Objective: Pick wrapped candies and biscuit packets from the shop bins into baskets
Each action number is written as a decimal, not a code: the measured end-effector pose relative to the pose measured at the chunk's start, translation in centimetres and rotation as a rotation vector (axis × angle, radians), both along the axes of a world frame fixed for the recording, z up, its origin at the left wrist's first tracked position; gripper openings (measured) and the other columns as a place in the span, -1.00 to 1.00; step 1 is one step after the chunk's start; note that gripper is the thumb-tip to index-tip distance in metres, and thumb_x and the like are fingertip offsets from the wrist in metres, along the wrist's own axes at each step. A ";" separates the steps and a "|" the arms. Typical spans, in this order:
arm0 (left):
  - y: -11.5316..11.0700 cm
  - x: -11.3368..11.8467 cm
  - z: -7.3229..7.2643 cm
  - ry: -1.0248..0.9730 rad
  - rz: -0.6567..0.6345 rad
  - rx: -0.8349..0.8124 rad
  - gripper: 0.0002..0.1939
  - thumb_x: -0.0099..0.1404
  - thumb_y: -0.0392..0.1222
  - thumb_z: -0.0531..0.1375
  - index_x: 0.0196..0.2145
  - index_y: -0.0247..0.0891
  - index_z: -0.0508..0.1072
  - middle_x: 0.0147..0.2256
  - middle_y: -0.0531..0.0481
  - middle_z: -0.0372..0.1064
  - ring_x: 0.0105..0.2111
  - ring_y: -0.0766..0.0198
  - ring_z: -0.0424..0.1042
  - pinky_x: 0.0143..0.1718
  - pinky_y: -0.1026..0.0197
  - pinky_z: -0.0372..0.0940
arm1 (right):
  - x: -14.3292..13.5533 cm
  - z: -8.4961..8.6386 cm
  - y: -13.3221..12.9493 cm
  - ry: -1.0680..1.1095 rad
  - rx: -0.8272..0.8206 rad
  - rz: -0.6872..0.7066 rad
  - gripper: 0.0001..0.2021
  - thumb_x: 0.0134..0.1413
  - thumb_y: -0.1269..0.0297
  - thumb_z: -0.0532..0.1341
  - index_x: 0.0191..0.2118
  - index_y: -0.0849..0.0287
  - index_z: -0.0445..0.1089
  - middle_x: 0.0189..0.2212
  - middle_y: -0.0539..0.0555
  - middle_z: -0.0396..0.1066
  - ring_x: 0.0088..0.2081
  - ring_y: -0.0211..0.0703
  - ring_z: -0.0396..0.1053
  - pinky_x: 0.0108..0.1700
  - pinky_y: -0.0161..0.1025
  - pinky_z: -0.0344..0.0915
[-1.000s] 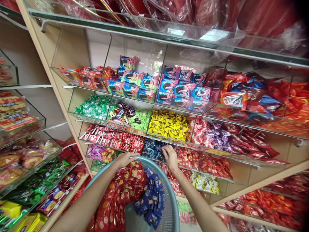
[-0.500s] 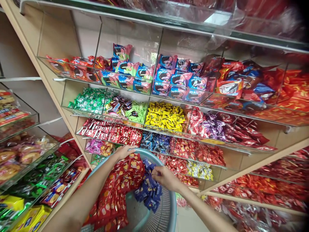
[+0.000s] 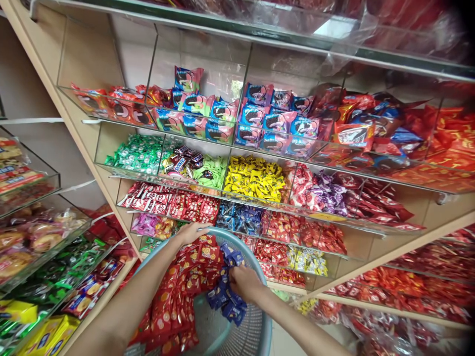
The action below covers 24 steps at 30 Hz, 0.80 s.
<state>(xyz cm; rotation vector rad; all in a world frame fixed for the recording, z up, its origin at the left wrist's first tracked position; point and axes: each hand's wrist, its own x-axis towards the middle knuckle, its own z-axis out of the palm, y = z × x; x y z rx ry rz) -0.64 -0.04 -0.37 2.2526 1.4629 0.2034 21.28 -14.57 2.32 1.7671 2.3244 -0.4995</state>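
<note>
A round blue-grey basket (image 3: 264, 316) stands below me, holding red snack packets (image 3: 168, 306) on its left side and a pile of dark blue packets (image 3: 232, 311) on its right. My left hand (image 3: 192, 233) rests on the basket's far rim, its fingers stretched along the edge. Over the blue packets, my right hand (image 3: 243, 283) is closed, knuckles up. Its fingertips point down among the packets, and what they hold, if anything, is hidden.
Ahead rises a wooden shelf unit (image 3: 85, 143) with clear compartments of wrapped sweets, among them yellow ones (image 3: 254, 178) and green ones (image 3: 137, 154). More snack trays (image 3: 48, 269) stand at the left. Bagged goods (image 3: 389, 329) lie low at the right.
My right hand has moved slightly left and down onto the blue packets. My left hand stays on the basket's rim.
</note>
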 end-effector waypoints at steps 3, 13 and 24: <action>0.0 0.0 0.0 -0.001 0.003 -0.005 -0.43 0.10 0.33 -0.17 0.06 0.25 0.11 0.03 0.20 0.24 -0.01 0.02 0.25 -0.07 0.09 0.15 | -0.4 0.2 -0.3 -0.041 0.003 -0.002 -0.76 -0.05 0.39 0.05 -0.26 0.20 0.40 -0.26 0.19 0.42 -0.21 -0.03 0.36 -0.27 -0.25 0.19; -0.2 0.2 0.6 0.023 0.007 -0.034 -0.41 0.12 0.31 -0.19 0.08 0.17 0.12 0.03 0.19 0.24 -0.01 0.07 0.26 -0.08 0.17 0.15 | 2.7 1.7 3.2 0.164 0.231 -0.100 -0.78 0.05 0.18 0.03 -0.41 0.14 0.36 -0.44 0.06 0.41 -0.37 -0.22 0.34 -0.40 -0.35 0.08; -0.2 0.0 0.2 0.013 -0.002 -0.001 -0.42 0.13 0.30 -0.21 0.08 0.20 0.10 -0.01 0.17 0.30 -0.04 0.03 0.29 -0.12 0.13 0.17 | 6.7 0.5 14.7 0.174 0.533 -0.482 -0.68 0.10 0.20 0.00 -0.06 0.22 0.22 -0.22 0.17 0.37 -0.21 -0.13 0.33 -0.29 -0.32 0.13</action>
